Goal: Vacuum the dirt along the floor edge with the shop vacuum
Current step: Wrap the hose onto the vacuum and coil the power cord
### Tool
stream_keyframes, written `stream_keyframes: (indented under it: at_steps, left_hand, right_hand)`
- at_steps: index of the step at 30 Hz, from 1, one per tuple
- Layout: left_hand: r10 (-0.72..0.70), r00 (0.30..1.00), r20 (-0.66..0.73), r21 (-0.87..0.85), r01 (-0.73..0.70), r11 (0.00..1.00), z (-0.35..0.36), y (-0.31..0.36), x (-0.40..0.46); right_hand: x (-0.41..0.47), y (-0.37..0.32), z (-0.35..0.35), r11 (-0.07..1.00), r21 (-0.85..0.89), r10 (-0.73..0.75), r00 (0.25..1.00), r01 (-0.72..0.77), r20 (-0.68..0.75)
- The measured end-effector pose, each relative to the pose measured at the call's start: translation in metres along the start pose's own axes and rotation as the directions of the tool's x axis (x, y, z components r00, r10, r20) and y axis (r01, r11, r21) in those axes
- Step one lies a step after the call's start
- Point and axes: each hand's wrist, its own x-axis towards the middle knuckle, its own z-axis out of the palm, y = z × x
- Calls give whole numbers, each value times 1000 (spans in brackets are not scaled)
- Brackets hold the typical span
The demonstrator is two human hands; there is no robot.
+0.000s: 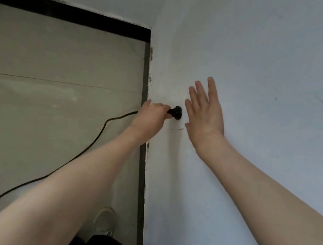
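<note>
Left hand (pixel 150 118) grips the black plug (pixel 174 113) against the white wall (pixel 269 76); right hand (pixel 204 112) spreads flat beside it, holding nothing, above the dark baseboard (pixel 142 172).

Black plug (pixel 175 113), black cord (pixel 94 139), pale blue-white wall (pixel 272 55), beige floor tiles (pixel 60 59), black baseboard strip (pixel 68 13), white shoe (pixel 104 221)

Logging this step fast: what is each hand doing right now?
Left hand: closed, gripping the black plug at the wall.
Right hand: open, fingers straight, spread against or just off the wall beside the plug; contact cannot be told.
</note>
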Motion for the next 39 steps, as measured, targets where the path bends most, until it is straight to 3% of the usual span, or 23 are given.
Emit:
stream_keyframes:
  at_steps: [9,13,16,20,23,28,31,34,39]
  left_hand:
    - [-32,999,8,60,31,998,-5,3,-5]
    - [-218,975,-43,4,218,976,-34,-59,-43]
    - [-277,960,-39,-4,278,961,-64,-98,-90]
    - [-357,933,-56,-138,347,928,-79,-98,-147]
    - [-452,888,-85,-224,425,877,-89,-102,-203]
    - [-562,805,-191,-334,485,808,-122,-96,-299]
    - [-590,770,-242,-467,441,766,-155,-85,-350]
    - [-609,741,-284,-557,390,734,-191,-68,-392]
    - [-631,660,-408,-712,203,673,-259,-39,-455]
  right_hand:
    - [-4,3,-5,1000,23,-17,999,17,27]
    - [-7,6,-8,999,46,-24,999,22,47]
    - [-13,2,-17,990,141,-37,998,28,59]
    - [-30,-26,-50,921,348,-191,981,173,18]
    - [-51,-59,-83,736,637,-272,962,230,-33]
    - [-93,-109,-142,172,947,-395,899,272,-187]
    - [-110,-125,-181,-45,954,-414,863,297,-289]
    - [-126,-134,-229,-194,882,-398,787,430,-471]
    - [-180,-147,-323,-310,736,-456,585,601,-670]
